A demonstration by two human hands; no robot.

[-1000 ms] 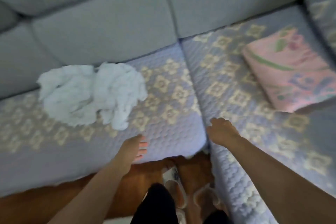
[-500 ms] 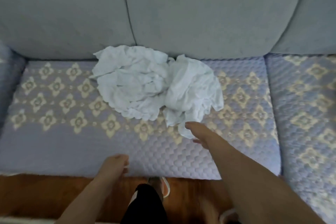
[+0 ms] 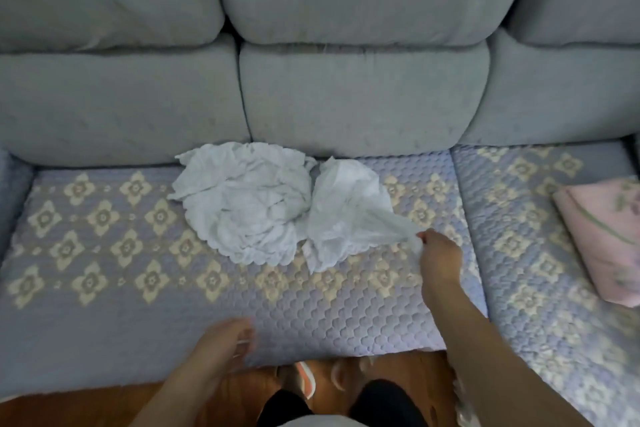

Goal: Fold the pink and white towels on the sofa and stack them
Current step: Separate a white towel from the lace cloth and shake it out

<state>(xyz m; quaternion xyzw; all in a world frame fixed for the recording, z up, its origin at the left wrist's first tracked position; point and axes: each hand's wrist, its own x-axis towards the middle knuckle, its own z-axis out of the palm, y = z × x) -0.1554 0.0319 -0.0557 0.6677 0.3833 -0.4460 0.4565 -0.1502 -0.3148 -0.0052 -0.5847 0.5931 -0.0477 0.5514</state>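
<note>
A crumpled white towel [image 3: 263, 204] lies in a heap on the middle seat of the sofa, close to the back cushions. My right hand [image 3: 438, 253] pinches its right corner, which is drawn out to the right in a taut point. My left hand [image 3: 225, 352] hovers with relaxed fingers over the front edge of the seat, holding nothing. A folded pink towel [image 3: 602, 239] with a floral print lies flat on the right seat, partly cut off by the frame edge.
The sofa seat [image 3: 121, 288] has a quilted lilac cover with cream flower motifs. Grey back cushions [image 3: 346, 97] rise behind the towel. My legs and slippers [image 3: 306, 380] stand on the wooden floor in front of the sofa.
My right hand has taken hold of the white towel's right corner and pulled it out to the right. The view has shifted so the pink towel shows again at the right edge.
</note>
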